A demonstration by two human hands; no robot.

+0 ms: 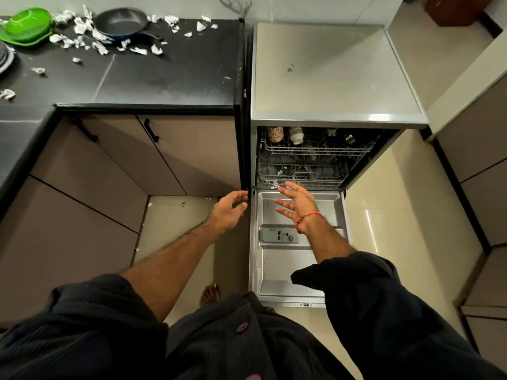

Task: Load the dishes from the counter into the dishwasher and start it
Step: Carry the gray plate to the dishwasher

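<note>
The dishwasher (337, 116) stands open with its door (277, 259) folded down flat. Cups (275, 133) sit in the upper rack (315, 149); the lower rack (301, 176) is pushed in. My right hand (297, 202) hovers over the door's inner end with fingers spread, holding nothing. My left hand (229, 211) is by the door's left hinge corner, fingers loosely curled and empty. On the black counter (164, 75) a dark frying pan (122, 21) and green plastic dishes (26, 26) sit at the far left.
Crumpled foil scraps (82, 41) litter the counter around the pan. A dark ribbed plate edge (5, 60) shows at the far left. Beige cabinets (123, 165) stand under the counter and along the right wall. My bare foot (210, 294) is on the tile floor beside the door.
</note>
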